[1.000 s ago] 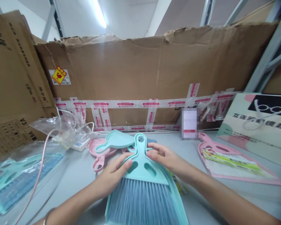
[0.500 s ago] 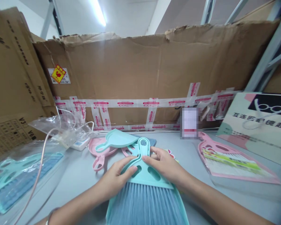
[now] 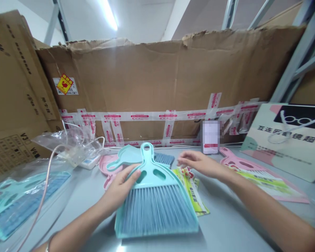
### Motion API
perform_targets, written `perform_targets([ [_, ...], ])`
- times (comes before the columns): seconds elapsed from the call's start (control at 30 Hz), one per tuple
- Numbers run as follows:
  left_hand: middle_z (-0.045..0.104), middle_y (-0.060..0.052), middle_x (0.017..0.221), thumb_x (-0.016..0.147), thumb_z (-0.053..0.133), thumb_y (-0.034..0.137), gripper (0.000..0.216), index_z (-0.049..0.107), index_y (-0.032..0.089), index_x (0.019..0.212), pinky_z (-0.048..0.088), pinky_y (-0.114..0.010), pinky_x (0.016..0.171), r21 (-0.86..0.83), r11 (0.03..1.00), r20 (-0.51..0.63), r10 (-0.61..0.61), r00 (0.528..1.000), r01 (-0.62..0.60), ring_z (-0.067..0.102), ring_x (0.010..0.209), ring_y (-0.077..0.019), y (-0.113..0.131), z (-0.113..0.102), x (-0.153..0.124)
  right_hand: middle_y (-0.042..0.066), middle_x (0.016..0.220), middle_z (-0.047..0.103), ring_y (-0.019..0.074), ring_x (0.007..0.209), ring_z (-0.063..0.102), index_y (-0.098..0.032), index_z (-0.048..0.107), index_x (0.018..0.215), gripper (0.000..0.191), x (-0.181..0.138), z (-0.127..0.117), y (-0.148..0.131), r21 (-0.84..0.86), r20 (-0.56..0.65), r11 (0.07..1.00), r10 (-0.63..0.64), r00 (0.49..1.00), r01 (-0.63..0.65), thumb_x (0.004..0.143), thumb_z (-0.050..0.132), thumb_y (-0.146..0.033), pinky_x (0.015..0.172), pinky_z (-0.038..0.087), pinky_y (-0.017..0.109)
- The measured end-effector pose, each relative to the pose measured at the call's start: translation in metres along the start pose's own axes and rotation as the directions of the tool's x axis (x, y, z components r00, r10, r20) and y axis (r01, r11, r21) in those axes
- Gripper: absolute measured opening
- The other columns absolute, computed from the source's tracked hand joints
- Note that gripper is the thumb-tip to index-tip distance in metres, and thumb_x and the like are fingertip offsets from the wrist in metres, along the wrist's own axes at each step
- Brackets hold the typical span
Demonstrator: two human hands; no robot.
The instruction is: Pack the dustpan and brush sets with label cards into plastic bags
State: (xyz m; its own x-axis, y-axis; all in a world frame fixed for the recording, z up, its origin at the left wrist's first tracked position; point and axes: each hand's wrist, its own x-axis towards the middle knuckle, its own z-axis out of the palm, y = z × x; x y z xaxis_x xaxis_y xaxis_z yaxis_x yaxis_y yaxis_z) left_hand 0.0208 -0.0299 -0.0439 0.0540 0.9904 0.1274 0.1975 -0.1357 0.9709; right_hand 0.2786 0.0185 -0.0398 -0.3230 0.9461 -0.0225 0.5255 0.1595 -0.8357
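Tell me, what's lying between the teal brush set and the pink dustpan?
In the head view, yellow-green printed paper cards lie between the teal brush-and-dustpan set and the pink dustpan; the right hand hovers above them.

A smooth, matt teal plastic dustpan [image 3: 157, 182] carries a brush [image 3: 156, 210] of fine blue-grey synthetic bristles on the pale grey, faintly sheeny table [image 3: 225, 227], under the left hand [image 3: 120, 187]. Glossy printed paper cards [image 3: 193, 190] lie beside it, below the right hand [image 3: 196, 162]. At the table's far edge stands rough, torn brown cardboard [image 3: 160, 84] crossed by shiny printed tape [image 3: 147, 115]. Crinkled clear plastic film [image 3: 68, 143] glints at the left edge.
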Motion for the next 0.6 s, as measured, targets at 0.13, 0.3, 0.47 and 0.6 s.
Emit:
perform_targets([
  [0.13,0.064,-0.003,0.110,0.070,0.062,0.045,0.038,0.065,0.024,0.101,0.039,-0.031,0.092,-0.186,0.982,-0.235,-0.075,0.969,0.031,0.052,0.110,-0.0242,0.000,-0.010,0.010,0.004,0.082,0.060,0.0208,0.076,0.054,-0.019,0.054,0.076,0.035,-0.003,-0.023,0.019,-0.450,0.070,0.877,0.219,0.973,-0.165,0.056,0.067,-0.046,0.063,0.039,0.029],
  [0.3,0.068,-0.002,0.095,0.067,0.064,0.047,0.046,0.061,0.024,0.107,0.045,-0.027,0.079,-0.298,0.954,-0.290,-0.112,0.950,0.022,0.061,0.092,-0.0201,-0.004,-0.017,0.017,0.006,0.095,0.054,0.0218,0.085,0.051,-0.019,0.049,0.090,0.048,0.001,0.005,0.020,-0.454,-0.024,0.882,0.133,0.991,-0.130,0.056,0.066,-0.049,0.070,0.038,0.030],
  [0.47,0.068,-0.001,0.095,0.067,0.064,0.047,0.046,0.061,0.025,0.107,0.046,-0.025,0.076,-0.309,0.951,-0.286,-0.114,0.951,0.021,0.061,0.088,-0.0183,-0.007,-0.018,0.017,0.005,0.086,0.055,0.0214,0.082,0.052,-0.018,0.048,0.080,0.042,0.009,0.012,0.028,-0.381,-0.031,0.911,0.157,0.987,-0.157,0.050,0.071,-0.038,0.067,0.039,0.028],
  [0.6,0.068,-0.001,0.095,0.067,0.063,0.048,0.046,0.062,0.025,0.106,0.044,-0.025,0.079,-0.266,0.964,-0.281,-0.083,0.956,0.005,0.061,0.086,-0.0176,-0.009,-0.016,0.017,-0.002,0.066,0.054,0.0151,0.063,0.052,-0.019,0.046,0.068,0.029,0.013,0.005,0.038,-0.255,-0.018,0.949,0.186,0.982,-0.184,0.052,0.069,-0.028,0.054,0.038,0.024],
])
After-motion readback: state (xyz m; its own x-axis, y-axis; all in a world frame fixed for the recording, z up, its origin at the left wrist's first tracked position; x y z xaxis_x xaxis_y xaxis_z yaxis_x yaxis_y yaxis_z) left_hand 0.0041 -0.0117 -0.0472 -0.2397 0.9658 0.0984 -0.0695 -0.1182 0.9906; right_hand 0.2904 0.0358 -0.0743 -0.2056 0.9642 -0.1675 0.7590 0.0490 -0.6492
